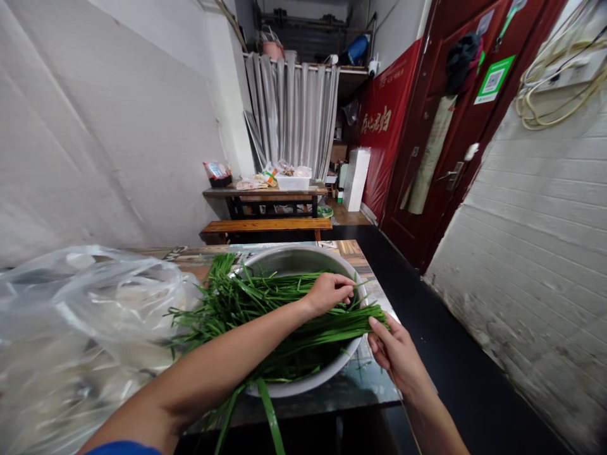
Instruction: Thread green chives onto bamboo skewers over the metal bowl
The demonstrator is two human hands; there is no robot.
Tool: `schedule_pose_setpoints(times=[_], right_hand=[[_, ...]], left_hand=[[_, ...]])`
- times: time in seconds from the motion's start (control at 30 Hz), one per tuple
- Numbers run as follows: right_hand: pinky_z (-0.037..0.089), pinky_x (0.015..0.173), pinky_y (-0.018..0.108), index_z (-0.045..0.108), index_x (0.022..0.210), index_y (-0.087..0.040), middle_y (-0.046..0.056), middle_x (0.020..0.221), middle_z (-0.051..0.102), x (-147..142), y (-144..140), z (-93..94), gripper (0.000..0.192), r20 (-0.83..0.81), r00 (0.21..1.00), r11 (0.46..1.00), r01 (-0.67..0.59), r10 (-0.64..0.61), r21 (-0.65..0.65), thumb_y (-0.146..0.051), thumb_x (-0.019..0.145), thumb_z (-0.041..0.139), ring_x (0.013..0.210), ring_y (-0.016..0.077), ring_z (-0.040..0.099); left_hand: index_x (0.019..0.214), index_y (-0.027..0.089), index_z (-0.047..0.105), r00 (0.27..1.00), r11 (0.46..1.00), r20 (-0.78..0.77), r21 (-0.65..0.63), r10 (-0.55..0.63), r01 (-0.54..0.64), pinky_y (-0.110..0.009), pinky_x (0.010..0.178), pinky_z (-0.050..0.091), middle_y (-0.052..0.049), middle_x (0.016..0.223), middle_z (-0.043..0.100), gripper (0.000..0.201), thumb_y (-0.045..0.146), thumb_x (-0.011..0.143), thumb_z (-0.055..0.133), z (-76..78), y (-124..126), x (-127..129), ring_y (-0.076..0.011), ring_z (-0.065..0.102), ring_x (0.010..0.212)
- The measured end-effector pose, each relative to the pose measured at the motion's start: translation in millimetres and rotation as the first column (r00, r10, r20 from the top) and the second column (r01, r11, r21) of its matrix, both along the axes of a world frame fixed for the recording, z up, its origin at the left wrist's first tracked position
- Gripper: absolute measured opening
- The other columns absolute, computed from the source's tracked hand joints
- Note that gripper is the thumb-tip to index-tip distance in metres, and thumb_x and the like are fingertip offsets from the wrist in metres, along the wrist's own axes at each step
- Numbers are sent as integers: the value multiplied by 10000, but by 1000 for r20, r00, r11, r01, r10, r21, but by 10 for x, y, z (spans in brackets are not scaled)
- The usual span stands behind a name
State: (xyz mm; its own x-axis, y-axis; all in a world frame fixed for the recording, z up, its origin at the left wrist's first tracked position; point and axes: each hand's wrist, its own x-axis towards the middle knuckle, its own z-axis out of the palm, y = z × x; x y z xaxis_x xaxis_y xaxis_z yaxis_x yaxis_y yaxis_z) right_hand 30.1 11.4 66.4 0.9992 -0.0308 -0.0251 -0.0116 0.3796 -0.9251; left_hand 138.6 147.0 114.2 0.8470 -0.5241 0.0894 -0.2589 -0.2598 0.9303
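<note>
A big bunch of long green garlic chives (265, 297) lies across a wide metal basin (348, 360), with leaves hanging over its left and front rim. My right hand (398, 351), at the basin's right edge, is closed around the gathered end of a bundle of chives. Above that bundle, my left hand (329, 292) reaches across the basin with its fingers pinched. A thin pale-green chive strand (361, 283) sticks out from its fingertips. A thin brownish strand (403, 404) runs down beside my right wrist.
A patterned table (379, 379) carries the basin and a large clear plastic bag (95, 328) on the left. Beyond stand a wooden bench (265, 225) and a farther table (218, 192) with a white box (294, 182). A dark red door (427, 145) is on the right.
</note>
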Motion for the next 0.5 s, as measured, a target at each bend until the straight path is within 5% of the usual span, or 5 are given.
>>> schedule_pose_setpoints(times=[0.5], right_hand=[[108,282,118,492,842,-184,-79,437,474,-2,-5,-20,252,-22,1000,1000,0,1,11,-403,771,596,273,0,223]], left_hand=[[904,60,658,1000,1000,7,-5,-5,5,-194,528,452,-61,705,655,290,230,703,536,6,21,5,-93,574,541]])
